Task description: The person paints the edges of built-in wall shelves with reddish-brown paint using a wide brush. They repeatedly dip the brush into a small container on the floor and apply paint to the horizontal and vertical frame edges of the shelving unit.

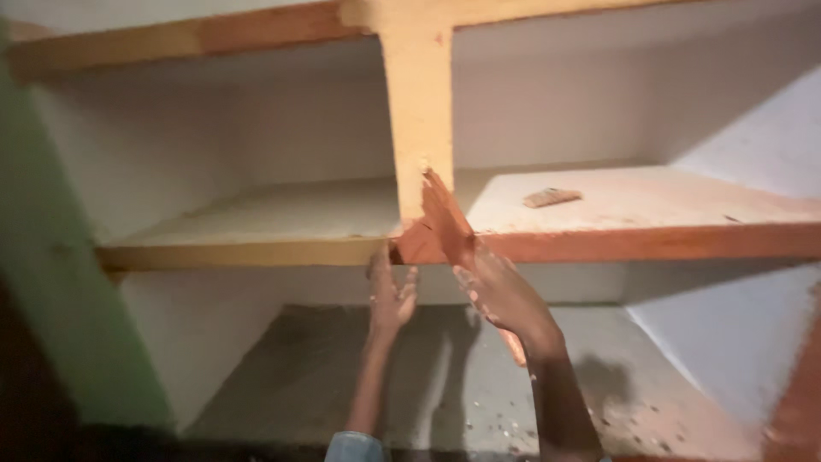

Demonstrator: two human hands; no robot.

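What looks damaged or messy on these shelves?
The orange edge strip sticks up askew at the upright divider, pried off the middle shelf in the right hand. A small scrap lies on that shelf, and crumbled debris litters the bottom shelf.

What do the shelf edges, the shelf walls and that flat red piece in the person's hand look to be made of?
The shelf edges and upright divider look like masonry painted orange-tan, matte, chipped near the joint. The back walls look like whitewashed plaster, dull and chalky. The flat red piece in the right hand looks like brick or tile, though blur leaves that open. The left hand is empty.
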